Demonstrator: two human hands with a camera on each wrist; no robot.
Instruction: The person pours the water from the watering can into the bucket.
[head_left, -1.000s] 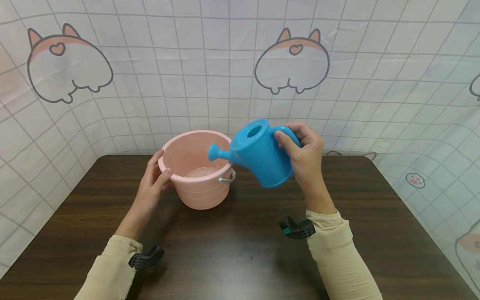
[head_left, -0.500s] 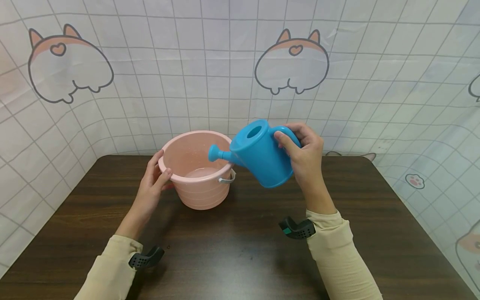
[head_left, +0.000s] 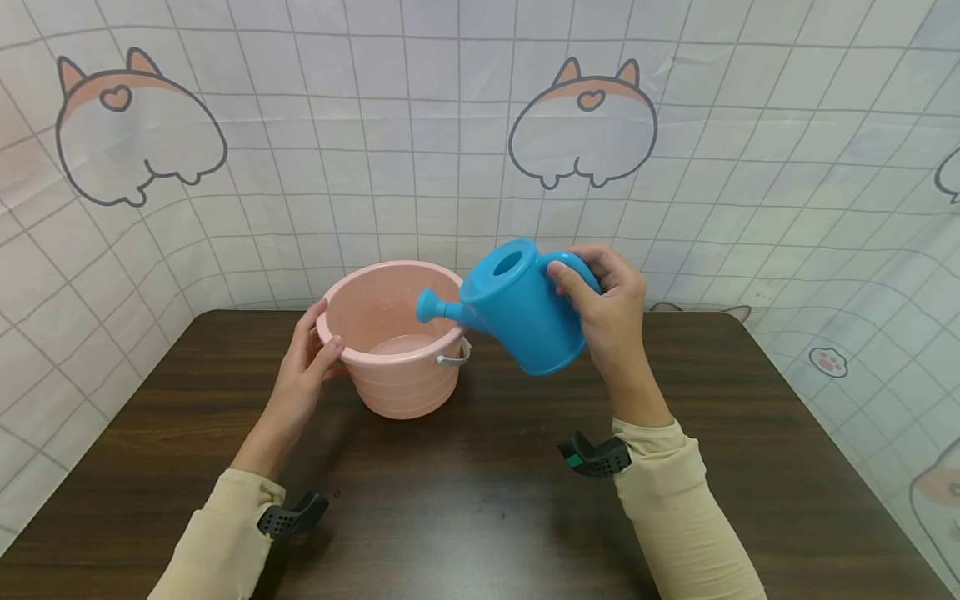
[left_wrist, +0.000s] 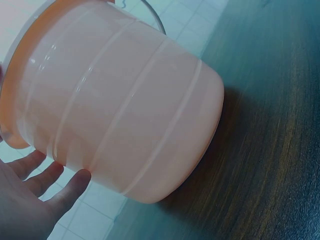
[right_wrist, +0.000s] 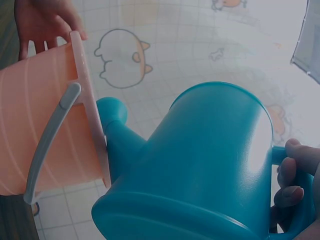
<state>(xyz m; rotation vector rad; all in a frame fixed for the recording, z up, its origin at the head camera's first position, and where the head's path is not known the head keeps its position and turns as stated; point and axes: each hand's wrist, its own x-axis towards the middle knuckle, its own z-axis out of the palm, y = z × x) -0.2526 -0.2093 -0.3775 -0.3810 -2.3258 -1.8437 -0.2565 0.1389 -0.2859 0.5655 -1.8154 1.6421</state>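
A pink bucket (head_left: 405,387) stands on the table with its grey handle (head_left: 454,355) hanging down at the side. My left hand (head_left: 302,362) holds its left side, thumb at the rim and fingers against the outer wall. A blue watering can (head_left: 525,312) is raised off the table, tilted toward the bucket. My right hand (head_left: 607,292) grips its looped handle (head_left: 573,265), thumb on top. The can's spout (head_left: 442,308) reaches over the bucket's right rim, its round head above the inside. Small drops dot the bucket's inner wall; whether water flows I cannot tell.
The dark wooden table (head_left: 465,500) extends around the bucket and toward me. A white gridded curtain (head_left: 420,192) with cartoon animals hangs close behind the table and along both sides. Black wrist devices (head_left: 594,456) sit on both cream sleeves (head_left: 675,500).
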